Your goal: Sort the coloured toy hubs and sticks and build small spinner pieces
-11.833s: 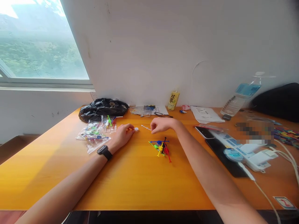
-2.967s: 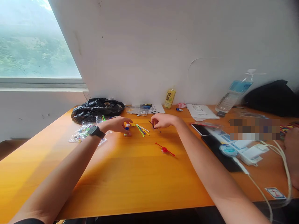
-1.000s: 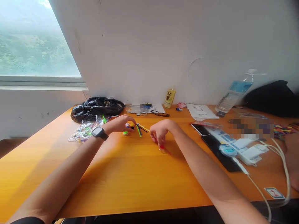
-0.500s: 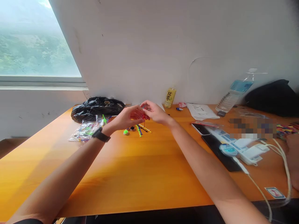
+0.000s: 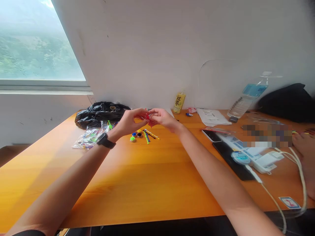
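Both hands are raised above the orange table and meet at a small red plastic piece with thin sticks. My left hand, with a black watch on its wrist, pinches the piece from the left. My right hand pinches it from the right. Below them on the table lie small coloured caps in green, blue, yellow and black, beside several loose coloured sticks.
Clear bags of coloured parts and a black plastic bag lie at the left. A yellow carton, papers, a water bottle, a phone and a power strip with cables fill the right. Another person's hand shows at the right edge.
My right hand picked the red piece off the table and lifted it to my left hand. Both hands now hold it slightly higher, and the caps below are uncovered.
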`<state>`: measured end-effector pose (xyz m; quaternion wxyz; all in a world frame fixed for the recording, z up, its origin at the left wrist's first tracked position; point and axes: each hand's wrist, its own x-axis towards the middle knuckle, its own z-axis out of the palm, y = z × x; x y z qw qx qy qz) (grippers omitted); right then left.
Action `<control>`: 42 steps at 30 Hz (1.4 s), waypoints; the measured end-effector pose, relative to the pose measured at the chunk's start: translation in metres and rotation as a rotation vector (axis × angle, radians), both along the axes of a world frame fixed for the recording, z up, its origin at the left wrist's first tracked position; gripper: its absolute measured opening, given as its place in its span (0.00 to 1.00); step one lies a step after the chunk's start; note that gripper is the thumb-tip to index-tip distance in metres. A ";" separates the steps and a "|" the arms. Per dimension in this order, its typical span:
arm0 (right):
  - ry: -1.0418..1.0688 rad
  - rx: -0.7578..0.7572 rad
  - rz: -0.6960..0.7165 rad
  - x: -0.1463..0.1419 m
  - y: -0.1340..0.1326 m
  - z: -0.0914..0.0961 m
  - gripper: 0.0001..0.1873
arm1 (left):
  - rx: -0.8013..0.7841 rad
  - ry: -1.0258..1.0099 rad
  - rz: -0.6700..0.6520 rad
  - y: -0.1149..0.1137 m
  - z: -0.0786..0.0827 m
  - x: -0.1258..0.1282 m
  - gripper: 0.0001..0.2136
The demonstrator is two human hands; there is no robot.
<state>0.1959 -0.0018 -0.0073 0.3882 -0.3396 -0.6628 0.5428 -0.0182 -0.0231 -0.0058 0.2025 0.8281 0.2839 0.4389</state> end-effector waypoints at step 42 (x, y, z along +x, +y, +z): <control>-0.990 0.365 -0.237 -0.016 -0.001 -0.061 0.26 | -0.108 0.757 -0.060 0.029 -0.020 -0.030 0.10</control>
